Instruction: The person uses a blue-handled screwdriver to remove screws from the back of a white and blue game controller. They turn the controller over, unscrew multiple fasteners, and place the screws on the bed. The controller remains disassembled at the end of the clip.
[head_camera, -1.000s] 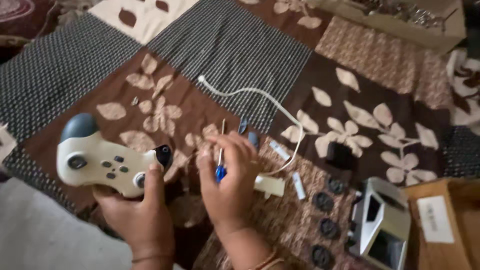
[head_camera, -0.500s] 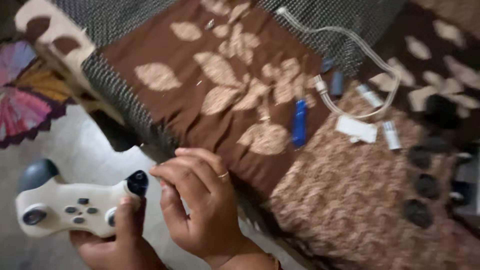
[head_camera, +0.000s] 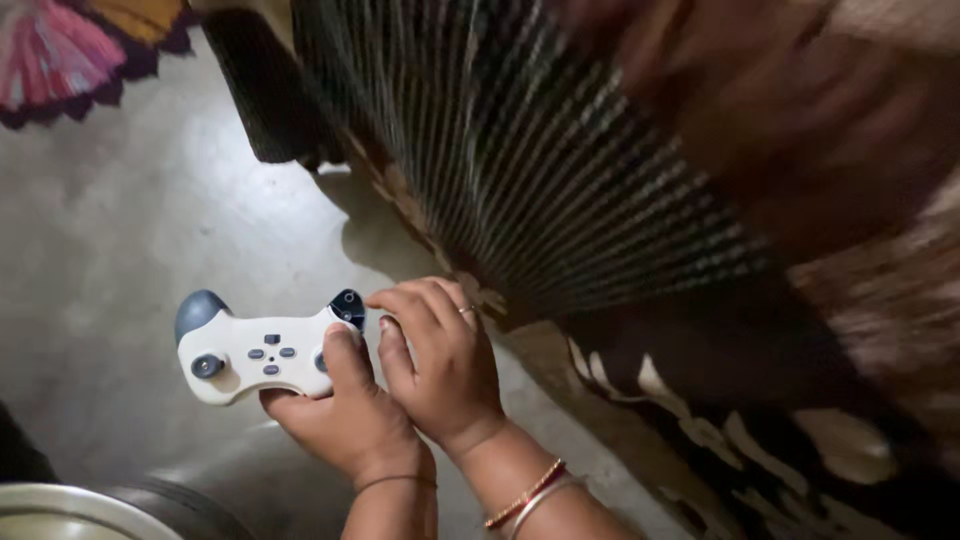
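Down in the lower left of the frame there's a white game controller (head_camera: 262, 350) with a grey-blue shoulder bump and small dark buttons, held out over the bare grey floor (head_camera: 120, 220). The left hand (head_camera: 345, 415) is closed round its right grip from underneath, thumb lying up over the face. The right hand (head_camera: 440, 360) sits just beside it with the fingers curled down, fingertips (head_camera: 385, 300) touching the dark cap at the controller's top right corner; can't tell if it's pinching anything there.

Handling-wise I'd guess it's light, rigid plastic with a smooth shell, so a bit slippery and not something to drop on that hard floor. The two side grips look like the natural place to hold it, keeping off the stick and buttons.

No packages, labels or signs anywhere that I can make out. The patchwork quilt (head_camera: 560, 180), striped dark and brown with pale leaf shapes, hangs across the right of the frame, blurred. A pink patterned cloth (head_camera: 60, 60) is in the upper left, and a metal rim (head_camera: 70, 505) at bottom left.
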